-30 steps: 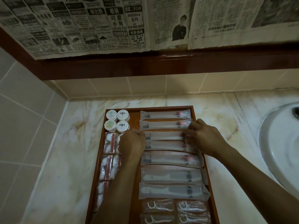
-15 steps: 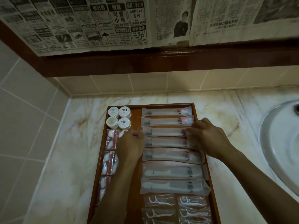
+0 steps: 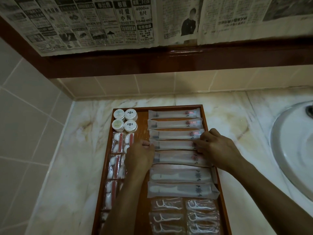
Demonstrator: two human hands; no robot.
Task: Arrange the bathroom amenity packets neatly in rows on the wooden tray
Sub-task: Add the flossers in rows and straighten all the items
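Observation:
A wooden tray (image 3: 205,116) lies on the marble counter, filled with packets in rows. Several long toothbrush packets run down its right side, and the fourth from the top (image 3: 174,145) is pinched at both ends: my left hand (image 3: 139,156) at its left end, my right hand (image 3: 216,146) at its right end. Below lie two comb packets (image 3: 181,177) and several floss-pick packets (image 3: 166,205). Several round white containers (image 3: 125,120) fill the tray's top left corner. Cotton-swab packets (image 3: 117,142) run down the left column, partly hidden by my left arm.
A white sink basin (image 3: 291,150) sits right of the tray. Tiled walls close in at the back and left, with a dark wooden ledge (image 3: 169,63) and taped newspaper (image 3: 101,22) above. Bare marble counter (image 3: 72,158) lies left of the tray.
My left hand has moved right from the cotton-swab column to the left end of the fourth toothbrush packet. My right hand stays at that packet's right end. The camera has tilted slightly.

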